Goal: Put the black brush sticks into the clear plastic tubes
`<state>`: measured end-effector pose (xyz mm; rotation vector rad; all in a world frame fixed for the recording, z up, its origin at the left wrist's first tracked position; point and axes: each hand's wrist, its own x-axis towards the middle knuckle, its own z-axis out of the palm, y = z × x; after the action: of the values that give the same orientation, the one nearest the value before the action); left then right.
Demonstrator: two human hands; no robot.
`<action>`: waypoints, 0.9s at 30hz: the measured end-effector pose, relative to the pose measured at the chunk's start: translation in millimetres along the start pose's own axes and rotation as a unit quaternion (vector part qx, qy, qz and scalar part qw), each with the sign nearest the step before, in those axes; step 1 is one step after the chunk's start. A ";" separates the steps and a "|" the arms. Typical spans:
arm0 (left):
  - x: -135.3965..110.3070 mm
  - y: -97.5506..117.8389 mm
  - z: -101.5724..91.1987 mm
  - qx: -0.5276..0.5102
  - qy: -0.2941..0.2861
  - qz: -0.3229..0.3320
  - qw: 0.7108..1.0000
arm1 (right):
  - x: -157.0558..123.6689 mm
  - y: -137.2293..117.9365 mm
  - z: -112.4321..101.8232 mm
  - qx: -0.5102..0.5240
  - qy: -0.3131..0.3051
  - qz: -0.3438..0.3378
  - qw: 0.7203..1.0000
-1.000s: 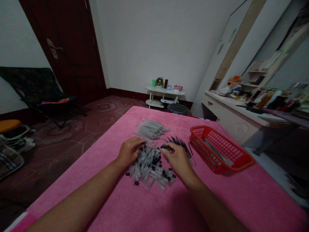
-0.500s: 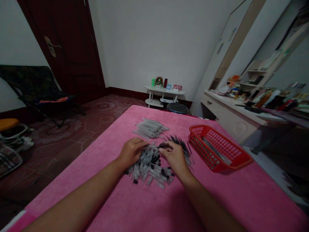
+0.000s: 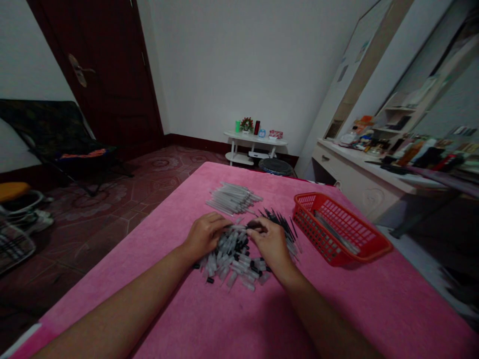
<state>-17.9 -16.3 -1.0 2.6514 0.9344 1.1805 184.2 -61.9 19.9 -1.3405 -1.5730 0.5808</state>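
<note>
Here both hands meet above the heap of caps [image 3: 234,262]: the left hand [image 3: 204,234] and right hand [image 3: 269,242] pinch one pen [image 3: 245,226] between them, tubes [image 3: 232,198] just beyond, basket [image 3: 339,229] rightward.

Both bare forearms come in from the near edge and angle toward each other. Left hand [image 3: 204,236] and right hand [image 3: 270,243] sit palm-down, fingers curled, fingertips nearly meeting out in front.
</note>
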 end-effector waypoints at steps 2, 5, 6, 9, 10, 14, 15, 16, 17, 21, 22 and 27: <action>0.0 0.1 0.3 0.001 0.001 0.009 1.000 | -0.7 0.2 0.6 -0.007 0.002 -0.009 1.000; 0.1 1.0 0.6 0.001 0.005 0.026 1.000 | -1.6 0.9 2.1 -0.019 0.003 -0.021 1.000; 0.1 1.5 0.7 0.000 0.007 0.029 1.000 | -2.0 1.4 2.7 -0.020 0.001 -0.021 1.000; 0.4 3.2 0.4 -0.005 0.019 0.027 0.999 | -3.2 2.5 4.4 -0.021 -0.004 -0.004 1.000; 0.5 3.8 0.2 -0.007 0.023 0.025 0.999 | -3.6 2.5 4.6 -0.027 -0.006 0.002 1.000; 1.2 5.4 0.0 -0.009 0.031 0.021 0.999 | -5.1 -0.3 2.3 -0.078 -0.038 0.004 0.996; 1.4 5.4 0.1 -0.008 0.031 0.020 0.999 | -5.2 -1.2 1.5 -0.087 -0.044 0.001 0.995; 1.5 5.2 0.3 -0.007 0.031 0.019 0.999 | -5.2 -1.8 0.8 -0.088 -0.046 -0.002 0.995; 1.6 4.9 0.4 -0.007 0.030 0.017 0.999 | -5.1 -2.0 0.3 -0.084 -0.043 -0.005 0.996; 1.3 3.7 1.2 -0.012 0.031 0.012 0.999 | -4.5 0.2 -0.2 -0.080 -0.044 -0.018 0.996; 1.2 3.5 1.5 -0.014 0.030 0.012 0.999 | -4.5 1.0 -0.4 -0.092 -0.050 -0.019 0.994; 0.7 2.6 3.0 -0.035 0.031 0.005 0.999 | -3.4 0.7 -4.3 -0.143 -0.059 -0.021 0.988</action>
<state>-14.2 -17.5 -1.8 2.5819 0.8743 1.2799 188.1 -65.8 19.9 -1.5027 -1.8291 0.4250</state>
